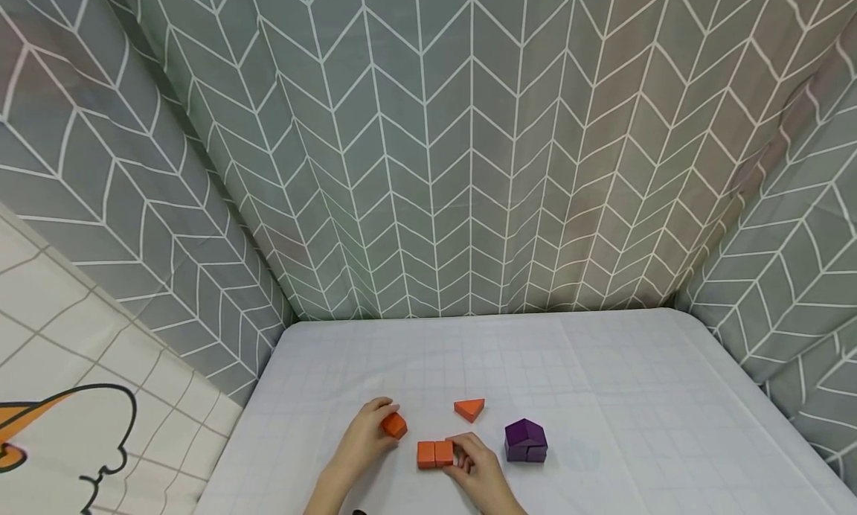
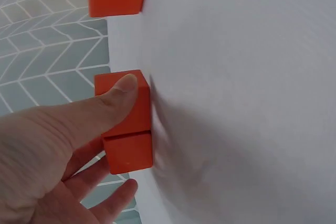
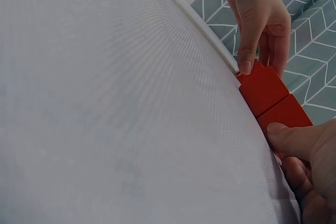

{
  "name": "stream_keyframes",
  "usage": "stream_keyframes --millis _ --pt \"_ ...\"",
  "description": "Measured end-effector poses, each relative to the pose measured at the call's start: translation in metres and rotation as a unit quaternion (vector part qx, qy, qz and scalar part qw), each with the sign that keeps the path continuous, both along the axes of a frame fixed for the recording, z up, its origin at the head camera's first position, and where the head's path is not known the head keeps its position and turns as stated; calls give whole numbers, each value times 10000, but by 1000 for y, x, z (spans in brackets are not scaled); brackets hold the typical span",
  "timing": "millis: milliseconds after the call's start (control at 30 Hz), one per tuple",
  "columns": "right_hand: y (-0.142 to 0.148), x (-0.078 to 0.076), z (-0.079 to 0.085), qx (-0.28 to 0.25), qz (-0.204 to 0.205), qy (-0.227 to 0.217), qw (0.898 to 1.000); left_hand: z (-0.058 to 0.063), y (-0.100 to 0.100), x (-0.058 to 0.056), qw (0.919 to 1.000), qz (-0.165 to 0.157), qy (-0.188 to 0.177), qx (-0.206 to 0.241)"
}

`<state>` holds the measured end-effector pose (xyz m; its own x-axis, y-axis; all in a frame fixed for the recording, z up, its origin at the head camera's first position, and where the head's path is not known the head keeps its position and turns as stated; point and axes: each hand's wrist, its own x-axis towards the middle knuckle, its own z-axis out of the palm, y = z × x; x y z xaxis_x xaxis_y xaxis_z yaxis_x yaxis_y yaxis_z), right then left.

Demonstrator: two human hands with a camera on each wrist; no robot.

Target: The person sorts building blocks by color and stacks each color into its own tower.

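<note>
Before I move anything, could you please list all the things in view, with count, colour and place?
Orange cubes: two, orange, side by side, table's front
Triangular block: one, orange, beyond the cubes
Held piece: one or two (a seam shows), orange, left of cubes
Purple blocks: at least three, purple, stacked, right of cubes
Table: one, white-covered, under the blocks
Curtain: count unclear, grey-green with white lines, behind table
Left hand: one, gripping the held piece
Right hand: one, pinching the right cube
</note>
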<state>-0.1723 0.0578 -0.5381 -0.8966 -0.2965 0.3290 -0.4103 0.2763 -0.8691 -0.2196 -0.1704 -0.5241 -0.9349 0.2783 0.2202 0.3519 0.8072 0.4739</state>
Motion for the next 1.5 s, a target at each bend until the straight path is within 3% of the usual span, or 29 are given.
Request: stream_keyframes --millis 400,700,1033,1300,1500 --pt "0 0 0 -47 5 116 9999 -6 0 -1 9981 563 -206 -155" --pt "0 0 -1 -12 -28 28 10000 -12 -2 -1 9983 566 -100 -19" --pt "2 -13 -38 69 -51 59 9999 -11 -3 -1 9987 472 -203 6" --pt "3 -14 -38 171 -2 -103 9998 -4 -5 -3 9986 420 -231 234" --pt "3 -13 -37 300 0 -370 9989 20 7 1 9974 287 127 649"
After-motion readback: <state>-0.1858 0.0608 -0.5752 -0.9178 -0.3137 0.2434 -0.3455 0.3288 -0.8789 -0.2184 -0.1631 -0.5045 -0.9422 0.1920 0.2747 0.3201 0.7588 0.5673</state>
